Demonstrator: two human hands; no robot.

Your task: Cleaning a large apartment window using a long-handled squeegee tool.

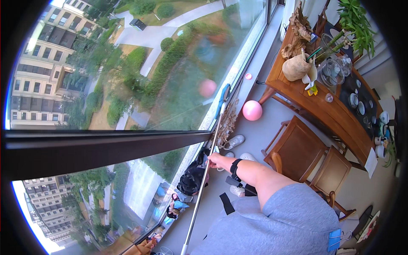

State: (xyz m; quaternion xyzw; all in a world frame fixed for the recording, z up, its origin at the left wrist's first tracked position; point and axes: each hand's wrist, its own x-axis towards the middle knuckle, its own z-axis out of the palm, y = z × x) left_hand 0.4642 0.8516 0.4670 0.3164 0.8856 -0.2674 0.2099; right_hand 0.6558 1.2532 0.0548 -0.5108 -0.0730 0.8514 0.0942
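My right hand (214,160) is closed round the metal pole of a long-handled window wiper (199,199). A dark band goes round that wrist. The pole runs from the lower edge up to the wiper's blue head (223,100), which sits at the bottom of the large window (140,80), by the sill. Whether the head presses on the glass or the sill, I cannot tell. The pole's lower end has a white part and leaves the picture at the bottom. My left hand is out of the picture.
Dried plants (227,125), a black bag (192,178) and small figures (175,206) line the window's foot. A pink ball (252,110) and shoes (234,142) lie on the floor. To the right stand a wooden chair (297,148) and a wooden table (340,123) bearing pots and glassware.
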